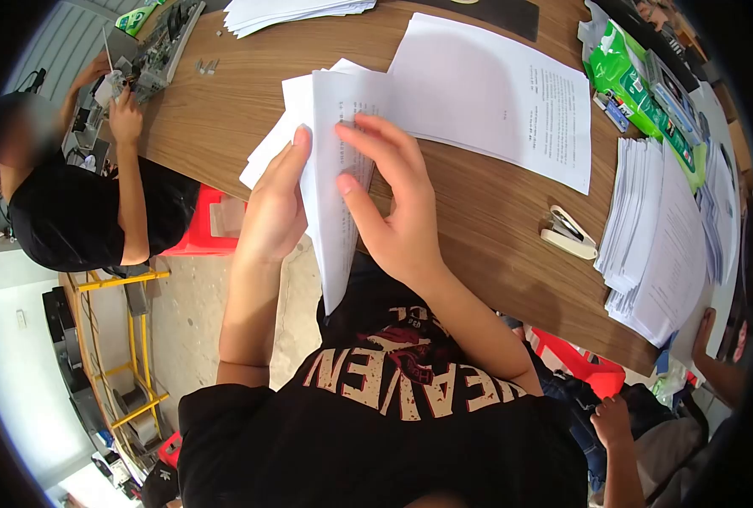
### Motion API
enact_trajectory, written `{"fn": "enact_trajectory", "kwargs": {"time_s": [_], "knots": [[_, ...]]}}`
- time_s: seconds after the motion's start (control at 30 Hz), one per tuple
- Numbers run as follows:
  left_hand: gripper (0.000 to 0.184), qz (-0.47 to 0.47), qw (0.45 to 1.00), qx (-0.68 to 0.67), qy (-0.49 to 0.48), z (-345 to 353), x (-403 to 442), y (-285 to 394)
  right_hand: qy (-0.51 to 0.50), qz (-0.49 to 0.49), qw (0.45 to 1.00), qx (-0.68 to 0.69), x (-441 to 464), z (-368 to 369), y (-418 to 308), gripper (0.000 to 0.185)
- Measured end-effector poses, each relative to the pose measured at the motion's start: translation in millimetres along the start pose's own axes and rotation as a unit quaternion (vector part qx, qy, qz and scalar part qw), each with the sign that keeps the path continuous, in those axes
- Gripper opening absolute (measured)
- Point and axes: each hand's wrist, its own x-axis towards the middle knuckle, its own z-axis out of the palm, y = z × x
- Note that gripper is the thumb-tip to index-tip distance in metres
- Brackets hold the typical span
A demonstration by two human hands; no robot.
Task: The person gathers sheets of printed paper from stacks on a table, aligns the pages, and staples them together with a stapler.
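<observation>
My left hand [276, 203] grips a bundle of printed paper sheets [330, 161] from the left side, its thumb lying along the edge. The sheets stand tilted above the table's front edge, with further white sheets fanned out behind them. On the right face of the sheets, my right hand [397, 199] rests with its fingers spread and slightly bent, the fingertips at the printed side. To the right of my hands, a printed sheet [495, 93] lies flat on the table. A white stapler [569, 234] lies farther right.
A stack of printed papers [651, 241] sits at the table's right end, beside a green packet [639, 85]. More papers [296, 13] lie at the back. At left, another person [80, 207] handles small parts near a red stool [211, 224]. Another person's hand [612, 421] shows at lower right.
</observation>
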Motion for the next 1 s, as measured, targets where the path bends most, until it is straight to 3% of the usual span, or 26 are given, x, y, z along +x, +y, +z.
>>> {"fn": "enact_trajectory", "kwargs": {"time_s": [0.1, 0.17, 0.2, 0.3, 0.33, 0.43, 0.53, 0.63, 0.67, 0.7, 0.77, 0.8, 0.9, 0.97, 1.0], "knots": [[0.046, 0.039, 0.992, 0.119, 0.003, -0.6, -0.8, -2.8, 0.000, 0.021, 0.999, 0.037, 1.8, -1.4, -3.0, 0.034], [0.042, 0.152, 0.940, 0.305, 0.026, 8.1, -6.0, -5.5, 0.012, 0.036, 0.997, 0.067, 2.3, -0.3, -5.8, 0.031], [0.037, 0.200, 0.921, 0.334, 0.019, 9.3, -6.4, -7.9, 0.024, 0.049, 0.994, 0.096, 2.5, 0.2, -7.1, 0.028], [0.033, 0.234, 0.894, 0.381, 0.021, 10.2, -6.8, -13.8, 0.057, 0.058, 0.992, 0.092, 2.9, 0.5, -9.4, 0.022], [0.029, 0.304, 0.874, 0.379, 0.016, 3.4, 2.4, -19.6, 0.056, 0.058, 0.993, 0.091, 2.0, -0.6, -7.5, 0.022], [0.028, 0.238, 0.911, 0.325, 0.083, -1.8, 1.4, -11.6, 0.074, 0.166, 0.959, 0.217, -1.6, -13.8, -4.8, 0.012], [0.014, 0.271, 0.885, 0.344, 0.159, -51.9, 5.8, 24.3, 0.106, 0.201, 0.966, 0.123, -1.6, -47.8, -0.4, 0.010], [0.030, 0.354, 0.830, 0.364, 0.231, -115.3, -4.4, 79.4, 0.123, 0.220, 0.960, 0.126, -2.4, -73.1, 3.8, 0.010], [0.032, 0.343, 0.803, 0.394, 0.285, -116.4, -18.2, 96.7, 0.124, 0.230, 0.960, 0.102, -3.3, -80.4, 4.1, 0.010], [0.031, 0.352, 0.746, 0.492, 0.280, -131.2, -29.6, 120.2, 0.125, 0.239, 0.960, 0.077, -3.9, -86.5, 4.5, 0.010], [0.033, 0.364, 0.756, 0.468, 0.276, -148.8, -42.2, 150.5, 0.124, 0.237, 0.961, 0.065, -4.6, -91.7, 8.7, 0.011], [0.034, 0.379, 0.726, 0.502, 0.280, -138.0, -43.0, 155.7, 0.128, 0.249, 0.958, 0.067, -3.8, -92.1, 9.3, 0.011], [0.035, 0.408, 0.618, 0.622, 0.253, -109.5, -27.5, 137.6, 0.133, 0.275, 0.946, 0.106, -2.5, -90.0, 11.6, 0.011], [0.034, 0.433, 0.567, 0.683, 0.154, -56.0, -12.7, 103.7, 0.135, 0.289, 0.937, 0.141, -0.5, -86.9, 9.7, 0.011], [0.035, 0.384, 0.600, 0.693, 0.112, -23.6, -11.8, 88.8, 0.131, 0.295, 0.930, 0.173, 1.9, -84.9, 7.4, 0.010]]}}
